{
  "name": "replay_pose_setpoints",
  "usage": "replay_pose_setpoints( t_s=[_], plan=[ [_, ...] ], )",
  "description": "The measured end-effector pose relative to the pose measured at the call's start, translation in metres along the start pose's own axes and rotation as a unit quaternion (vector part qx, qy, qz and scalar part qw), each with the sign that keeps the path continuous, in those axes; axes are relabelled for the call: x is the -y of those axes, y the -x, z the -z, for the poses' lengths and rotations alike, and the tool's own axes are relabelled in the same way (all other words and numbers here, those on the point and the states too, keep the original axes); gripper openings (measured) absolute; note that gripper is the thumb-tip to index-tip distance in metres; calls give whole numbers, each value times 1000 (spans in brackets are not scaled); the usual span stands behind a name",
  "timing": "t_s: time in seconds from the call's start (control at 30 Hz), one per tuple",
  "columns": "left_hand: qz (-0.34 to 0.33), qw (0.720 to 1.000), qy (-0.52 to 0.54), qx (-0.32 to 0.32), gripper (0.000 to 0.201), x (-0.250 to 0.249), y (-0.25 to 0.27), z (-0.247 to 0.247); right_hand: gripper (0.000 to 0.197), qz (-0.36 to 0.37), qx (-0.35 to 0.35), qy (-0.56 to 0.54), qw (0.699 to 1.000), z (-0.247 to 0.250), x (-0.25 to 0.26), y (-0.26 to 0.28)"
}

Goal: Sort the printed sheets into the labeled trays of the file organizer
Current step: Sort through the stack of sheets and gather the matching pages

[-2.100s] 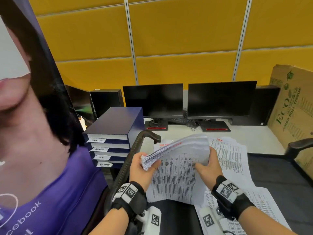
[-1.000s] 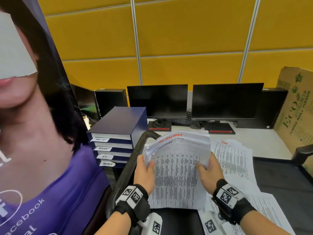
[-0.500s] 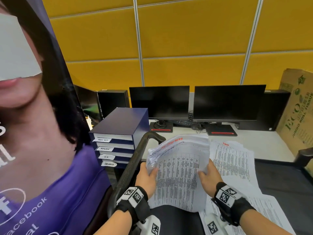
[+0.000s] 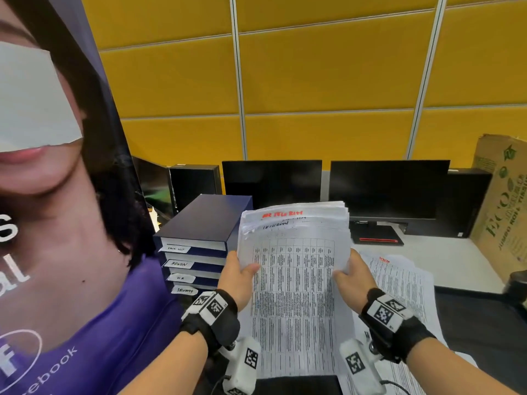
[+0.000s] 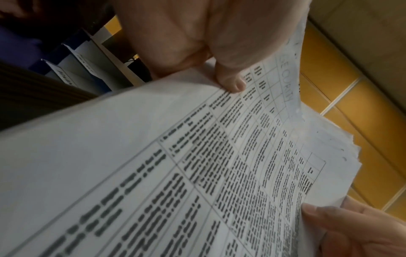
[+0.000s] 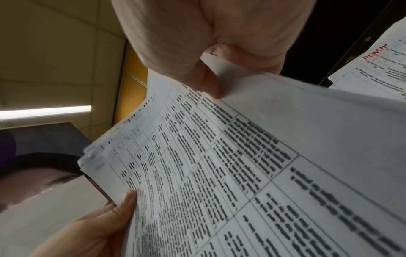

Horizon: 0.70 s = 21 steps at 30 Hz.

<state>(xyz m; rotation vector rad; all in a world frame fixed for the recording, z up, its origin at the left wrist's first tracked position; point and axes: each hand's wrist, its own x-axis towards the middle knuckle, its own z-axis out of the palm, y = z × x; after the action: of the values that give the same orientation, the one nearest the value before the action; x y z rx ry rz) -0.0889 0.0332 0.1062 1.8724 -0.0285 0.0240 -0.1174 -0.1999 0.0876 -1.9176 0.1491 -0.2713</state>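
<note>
A thick stack of printed sheets (image 4: pixel 296 269) stands almost upright in front of me, its top sheet a table with a red heading. My left hand (image 4: pixel 238 276) grips its left edge, thumb on the front. My right hand (image 4: pixel 349 276) grips its right edge the same way. In the left wrist view the left thumb (image 5: pixel 230 81) presses the stack (image 5: pixel 197 165) under a faint "SECURITY" heading. In the right wrist view the right thumb (image 6: pixel 211 83) pinches the stack (image 6: pixel 241 165). The dark blue file organizer (image 4: pixel 205 240) stands just left of my left hand, with labeled trays (image 4: pixel 179 264).
More printed sheets (image 4: pixel 399 280) lie spread on the black surface to the right. Two dark monitors (image 4: pixel 387 189) stand behind on a white desk (image 4: pixel 442 258). A cardboard box (image 4: pixel 504 212) leans at far right. A large poster (image 4: pixel 57 223) fills the left side.
The stack has been tipped from lying bent and fanned in my hands to standing nearly upright and squared, raised a little. Both hands keep their grip on its edges.
</note>
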Motion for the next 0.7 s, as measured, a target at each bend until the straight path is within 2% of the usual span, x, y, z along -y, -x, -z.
replay_pose_setpoints(
  t_s=[0.17,0.23,0.4,0.5,0.7],
  plan=[
    [22,1000,21,-6,34,5,-7,9,50,-4,18,-10,1000,-2,3,-13],
    [21,999,27,-6,31,6,-7,9,49,-2,19,-7,1000,-2,5,-14],
    [-33,998,42,-43,14,5,5,-1,45,8,-14,-49,999,-1,17,4],
    [-49,996,41,-65,14,20,15,-15,47,11,-32,-73,997,-3,9,19],
    [-19,999,-41,17,21,73,33,-41,48,-53,-12,-44,998,-15,-33,41]
  ],
)
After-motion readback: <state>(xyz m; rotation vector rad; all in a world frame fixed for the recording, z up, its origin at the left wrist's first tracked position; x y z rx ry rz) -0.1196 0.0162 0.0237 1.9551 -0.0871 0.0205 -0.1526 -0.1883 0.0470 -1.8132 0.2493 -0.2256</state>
